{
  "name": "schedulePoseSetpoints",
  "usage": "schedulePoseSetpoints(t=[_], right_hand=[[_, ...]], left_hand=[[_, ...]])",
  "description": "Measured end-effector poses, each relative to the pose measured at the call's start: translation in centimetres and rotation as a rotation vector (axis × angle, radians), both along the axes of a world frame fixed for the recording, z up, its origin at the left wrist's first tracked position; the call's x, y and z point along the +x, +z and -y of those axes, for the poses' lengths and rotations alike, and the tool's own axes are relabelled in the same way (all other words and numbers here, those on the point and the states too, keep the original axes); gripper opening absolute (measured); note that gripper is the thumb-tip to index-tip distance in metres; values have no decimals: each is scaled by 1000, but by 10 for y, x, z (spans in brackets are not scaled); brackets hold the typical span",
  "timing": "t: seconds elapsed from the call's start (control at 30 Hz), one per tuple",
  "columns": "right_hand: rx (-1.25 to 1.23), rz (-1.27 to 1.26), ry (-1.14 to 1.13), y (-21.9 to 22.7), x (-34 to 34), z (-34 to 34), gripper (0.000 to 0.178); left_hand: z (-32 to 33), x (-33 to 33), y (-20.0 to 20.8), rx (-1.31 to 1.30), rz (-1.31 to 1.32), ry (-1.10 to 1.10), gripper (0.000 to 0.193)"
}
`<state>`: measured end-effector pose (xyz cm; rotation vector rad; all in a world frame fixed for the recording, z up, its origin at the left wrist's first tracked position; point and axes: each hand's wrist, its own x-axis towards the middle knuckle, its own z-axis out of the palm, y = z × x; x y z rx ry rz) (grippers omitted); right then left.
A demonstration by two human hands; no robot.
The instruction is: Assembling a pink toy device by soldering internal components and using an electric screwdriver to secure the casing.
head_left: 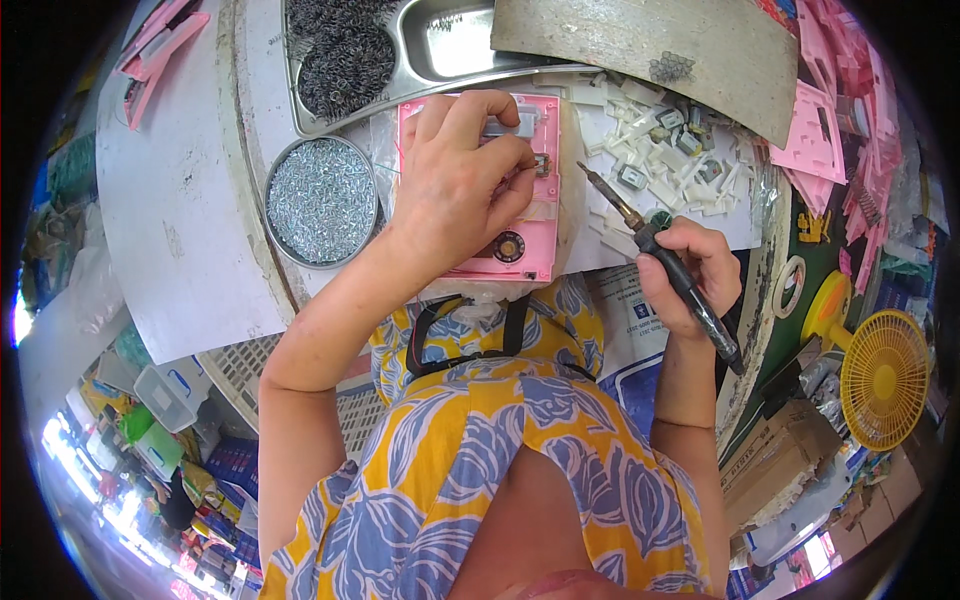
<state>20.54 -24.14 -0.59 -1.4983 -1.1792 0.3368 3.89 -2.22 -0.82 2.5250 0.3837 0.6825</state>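
A pink plastic panel (530,235) with a small black-and-gold round part lies flat in front of me on a pale pad. My left hand (455,180) rests on top of it, with thumb and fingers pinching a small metal part near the panel's upper right. My right hand (700,270) is closed around the black handle of a soldering iron (660,255). The iron's metal tip points up and to the left, a short way right of the panel and apart from it.
A round tin of small silver screws (320,200) sits left of the panel. A steel tray (400,45) holds dark rings behind it. White plastic pieces (660,150) lie at the right, with pink panels (820,140) and a yellow fan (885,375) beyond.
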Motion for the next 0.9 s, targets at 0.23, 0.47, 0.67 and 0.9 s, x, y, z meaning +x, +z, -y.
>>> schedulePoseSetpoints(t=[0.23,0.47,0.67,0.9], right_hand=[[-19,-31,4,3,0,-7,29],[-61,-18,42,2,-2,-15,29],[-66,-26,67,-1,-3,-21,28],[-75,-40,70,-2,-5,-22,28]], left_hand=[[3,2,5,32,-44,25,14],[8,6,10,66,-96,56,14],[8,5,11,69,-127,60,14],[7,4,11,78,-119,53,14]])
